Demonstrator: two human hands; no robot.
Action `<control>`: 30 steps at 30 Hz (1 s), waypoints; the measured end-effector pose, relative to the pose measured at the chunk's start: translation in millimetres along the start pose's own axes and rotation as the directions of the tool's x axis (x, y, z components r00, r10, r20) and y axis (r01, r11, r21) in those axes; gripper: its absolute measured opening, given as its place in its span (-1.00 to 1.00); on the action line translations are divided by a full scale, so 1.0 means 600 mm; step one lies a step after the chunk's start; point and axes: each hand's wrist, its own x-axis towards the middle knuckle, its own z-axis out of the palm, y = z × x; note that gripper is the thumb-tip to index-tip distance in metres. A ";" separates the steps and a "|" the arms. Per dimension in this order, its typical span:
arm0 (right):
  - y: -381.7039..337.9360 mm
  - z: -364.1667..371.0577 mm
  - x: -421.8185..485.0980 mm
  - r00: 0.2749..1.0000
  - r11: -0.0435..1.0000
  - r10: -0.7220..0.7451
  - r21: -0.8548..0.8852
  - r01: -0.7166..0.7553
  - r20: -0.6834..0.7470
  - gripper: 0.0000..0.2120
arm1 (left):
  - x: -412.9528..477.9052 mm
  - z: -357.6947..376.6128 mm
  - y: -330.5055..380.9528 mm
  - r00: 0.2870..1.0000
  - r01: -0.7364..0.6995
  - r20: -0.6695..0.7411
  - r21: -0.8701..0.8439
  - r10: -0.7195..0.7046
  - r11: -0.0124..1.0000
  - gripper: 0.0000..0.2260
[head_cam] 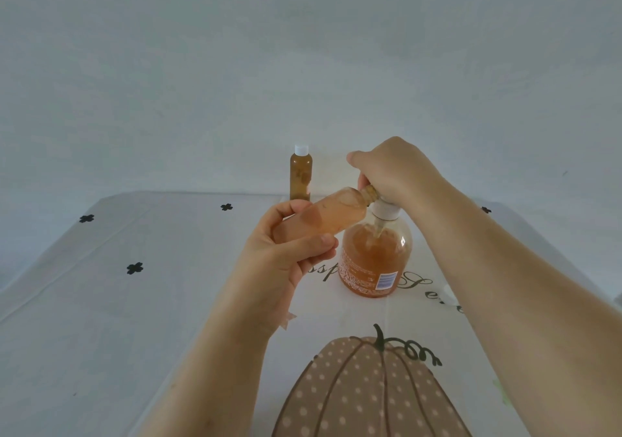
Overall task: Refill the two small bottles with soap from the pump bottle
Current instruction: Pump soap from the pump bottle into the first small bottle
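Where a dotted brown pumpkin print (pixel 367 389) fills the near edge of the surface (pixel 101 318), two bare forearms reach forward over it. The left hand (pixel 289 251) grips the tilted small bottle (pixel 323 221) around its lower body, thumb in front and fingers curled behind. This bottle is clear plastic and lies nearly on its side, its uncapped neck pointing up and to the right. Pale amber soap shows through its wall. Its mouth sits right at the spout, under the right hand.

Just beyond stands the pump bottle (pixel 375 254), upright on the cloth. It is round-shouldered and clear, with orange soap inside, a white collar and a printed label with a barcode low on its side. The right hand (pixel 393 170) is clamped over the pump head, fingers curled down around it and the thumb sticking out to the left.

Farther back, at the far edge of the surface, the capped small bottle (pixel 300 175) stands upright, well apart from the hands, with darker amber contents and a white cap.

The surface wears a white cloth with black clover marks (pixel 134 268) and dark script lettering (pixel 417 281). Behind it rises a plain pale wall (pixel 303 49).
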 end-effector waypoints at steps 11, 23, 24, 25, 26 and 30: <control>-0.004 -0.001 -0.005 1.000 1.000 0.031 -0.001 -0.031 0.003 -0.62 | -0.002 0.001 0.002 1.000 0.012 -0.010 0.003 -0.012 1.000 -0.55; -0.030 -0.029 -0.022 0.999 0.998 0.047 -0.044 -0.046 0.018 -0.63 | -0.006 0.004 0.005 0.998 -0.049 -0.040 0.185 0.057 0.982 -0.63; -0.032 -0.031 -0.023 0.999 0.997 0.044 -0.058 -0.043 0.022 -0.64 | -0.008 0.005 0.006 0.996 -0.060 -0.048 0.221 0.072 0.973 -0.62; -0.032 -0.033 -0.025 0.999 0.997 0.042 -0.069 -0.040 0.024 -0.65 | -0.009 0.007 0.007 0.994 -0.071 -0.057 0.257 0.089 0.964 -0.60; -0.033 -0.032 -0.025 0.999 0.997 0.041 -0.073 -0.039 0.027 -0.66 | -0.011 0.008 0.007 0.992 -0.082 -0.071 0.288 0.107 0.954 -0.61; -0.034 -0.029 -0.024 0.997 0.995 0.056 -0.091 -0.051 0.045 -0.71 | -0.015 0.012 0.009 0.984 -0.104 -0.096 0.373 0.150 0.922 -0.63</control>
